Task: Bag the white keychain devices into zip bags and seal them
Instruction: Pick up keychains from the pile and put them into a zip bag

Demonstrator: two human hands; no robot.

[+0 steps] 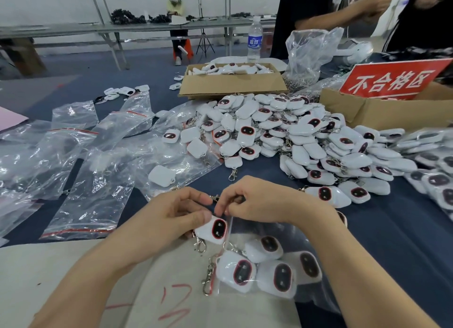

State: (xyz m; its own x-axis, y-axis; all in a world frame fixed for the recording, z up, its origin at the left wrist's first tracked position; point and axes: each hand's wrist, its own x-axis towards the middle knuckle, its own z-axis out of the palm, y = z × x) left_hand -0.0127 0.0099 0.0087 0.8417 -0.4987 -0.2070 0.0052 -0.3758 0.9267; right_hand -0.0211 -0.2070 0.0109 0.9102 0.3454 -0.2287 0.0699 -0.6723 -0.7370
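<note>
My left hand point(176, 212) grips a white keychain device point(213, 230) with a dark red-rimmed face, its metal clasp hanging below. My right hand point(252, 200) pinches something small right beside the left fingertips, at the top edge of a clear zip bag point(316, 300). That bag lies under my right forearm and holds several white devices point(263, 266). A big heap of loose white devices point(294, 141) covers the blue table behind my hands. Empty zip bags point(90, 200) with red seal lines lie spread to the left.
A flat cardboard box point(230, 83) with devices stands at the back. A second box point(382, 107) carries a red sign at right. A water bottle point(255, 40) and a crumpled plastic bag point(308, 50) stand behind. People stand at the far right; another sits far back.
</note>
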